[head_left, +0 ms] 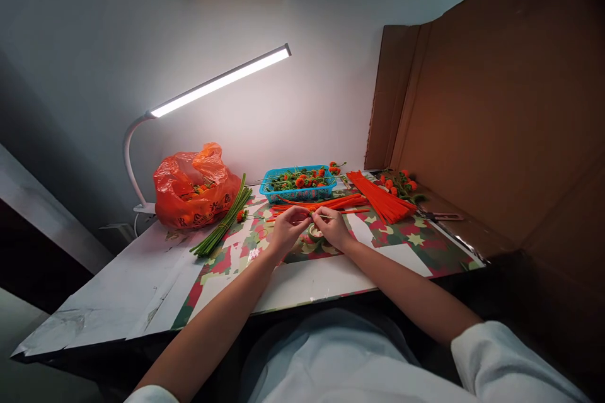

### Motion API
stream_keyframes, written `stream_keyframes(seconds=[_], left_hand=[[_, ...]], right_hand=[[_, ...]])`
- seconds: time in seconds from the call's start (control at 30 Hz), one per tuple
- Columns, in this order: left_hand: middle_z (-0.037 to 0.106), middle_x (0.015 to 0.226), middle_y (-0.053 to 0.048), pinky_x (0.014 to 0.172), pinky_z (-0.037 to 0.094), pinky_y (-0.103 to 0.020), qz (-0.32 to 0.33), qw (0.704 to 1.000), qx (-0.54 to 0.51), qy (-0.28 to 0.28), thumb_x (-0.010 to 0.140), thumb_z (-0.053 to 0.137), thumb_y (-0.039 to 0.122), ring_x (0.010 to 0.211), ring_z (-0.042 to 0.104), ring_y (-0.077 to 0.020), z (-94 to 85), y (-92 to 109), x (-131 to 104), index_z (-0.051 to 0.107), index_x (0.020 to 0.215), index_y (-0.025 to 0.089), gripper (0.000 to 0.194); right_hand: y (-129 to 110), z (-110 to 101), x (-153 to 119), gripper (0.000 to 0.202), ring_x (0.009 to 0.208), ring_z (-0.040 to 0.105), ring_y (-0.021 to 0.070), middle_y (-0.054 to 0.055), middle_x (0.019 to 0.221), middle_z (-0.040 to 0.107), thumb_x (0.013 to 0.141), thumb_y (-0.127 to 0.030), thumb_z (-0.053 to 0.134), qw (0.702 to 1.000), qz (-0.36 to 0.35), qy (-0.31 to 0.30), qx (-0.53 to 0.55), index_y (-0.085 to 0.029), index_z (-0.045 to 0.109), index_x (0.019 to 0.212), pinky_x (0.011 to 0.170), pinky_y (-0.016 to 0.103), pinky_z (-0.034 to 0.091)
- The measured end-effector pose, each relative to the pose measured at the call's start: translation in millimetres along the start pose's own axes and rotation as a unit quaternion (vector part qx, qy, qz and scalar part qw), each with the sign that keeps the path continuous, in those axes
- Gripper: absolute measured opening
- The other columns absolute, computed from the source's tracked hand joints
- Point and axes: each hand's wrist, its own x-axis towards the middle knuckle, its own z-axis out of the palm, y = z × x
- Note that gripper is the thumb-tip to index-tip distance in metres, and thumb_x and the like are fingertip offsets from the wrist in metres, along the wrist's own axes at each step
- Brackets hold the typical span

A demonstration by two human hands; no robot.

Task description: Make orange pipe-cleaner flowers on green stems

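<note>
My left hand and my right hand meet over the middle of the table, fingertips pinched together around a thin stem with a small green part. Details between the fingers are too small to tell. Just under them lies a roll of tape. Orange-red strips lie behind my hands, below a blue basket of orange flowers with green stems. A single orange flower rests left of my left hand.
An orange plastic bag and a bundle of green stems are on the left. To the right are a fan of red strips, more flowers, a cutter and a cardboard wall. A lit lamp hangs above.
</note>
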Motion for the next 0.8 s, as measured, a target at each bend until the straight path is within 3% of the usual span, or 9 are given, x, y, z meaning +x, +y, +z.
stream_keyframes(seconds=[0.13, 0.23, 0.4, 0.6, 0.73, 0.8], left_hand=[[0.067, 0.072, -0.001, 0.065, 0.052, -0.027, -0.027, 1.000, -0.012, 0.012, 0.067, 0.073, 0.031, 0.067, 0.063, -0.0153, -4.2, 4, 5, 0.066, 0.078, 0.018, 0.018], [0.068, 0.076, -0.001, 0.067, 0.053, -0.028, -0.055, 0.998, -0.020, -0.003, 0.067, 0.073, 0.034, 0.071, 0.064, -0.0161, -7.4, 9, 6, 0.068, 0.078, 0.018, 0.019], [0.067, 0.084, -0.003, 0.066, 0.057, -0.029, -0.108, 0.992, -0.039, -0.048, 0.069, 0.073, 0.041, 0.076, 0.064, -0.0171, -6.8, 17, 2, 0.067, 0.088, 0.018, 0.030], [0.060, 0.075, 0.003, 0.064, 0.057, -0.028, -0.129, 0.988, -0.084, -0.007, 0.066, 0.074, 0.047, 0.068, 0.063, -0.0123, -5.5, 12, 2, 0.057, 0.081, 0.019, 0.036], [0.061, 0.071, 0.002, 0.058, 0.054, -0.025, -0.140, 0.984, -0.105, 0.007, 0.063, 0.075, 0.052, 0.061, 0.062, -0.0119, -7.2, 9, 6, 0.058, 0.080, 0.018, 0.042], [0.062, 0.069, 0.002, 0.053, 0.051, -0.021, -0.142, 0.984, -0.109, 0.009, 0.061, 0.076, 0.052, 0.058, 0.059, -0.0107, -7.6, 8, 7, 0.060, 0.079, 0.017, 0.042]], right_hand=[[1, -14, 4, 0.011, 0.057, 0.049, 0.0123, -0.003, 0.063, 0.054, 0.076, -0.029, 0.060, 0.997, -0.034, -0.067, -0.016, -0.020, 0.055, 0.074, 0.055, 0.023, 0.039], [2, -22, 7, 0.008, 0.061, 0.049, 0.0131, -0.002, 0.068, 0.055, 0.079, -0.028, 0.057, 0.996, -0.043, -0.070, -0.039, -0.020, 0.055, 0.079, 0.057, 0.023, 0.038], [4, -19, 8, 0.018, 0.055, 0.045, 0.0124, -0.004, 0.061, 0.050, 0.089, -0.030, 0.045, 0.993, -0.042, -0.094, -0.062, -0.020, 0.051, 0.075, 0.055, 0.023, 0.032], [3, -14, 5, 0.027, 0.050, 0.037, 0.0102, -0.006, 0.053, 0.040, 0.087, -0.028, 0.047, 0.988, -0.056, -0.135, -0.057, -0.020, 0.044, 0.061, 0.051, 0.023, 0.027], [-1, -19, 6, 0.024, 0.053, 0.042, 0.0107, -0.005, 0.055, 0.044, 0.086, -0.023, 0.047, 0.990, -0.062, -0.123, -0.037, -0.019, 0.049, 0.062, 0.053, 0.023, 0.031], [-3, -22, 7, 0.017, 0.057, 0.046, 0.0117, -0.004, 0.061, 0.049, 0.087, -0.024, 0.046, 0.994, -0.059, -0.091, -0.029, -0.019, 0.056, 0.074, 0.056, 0.023, 0.035]])
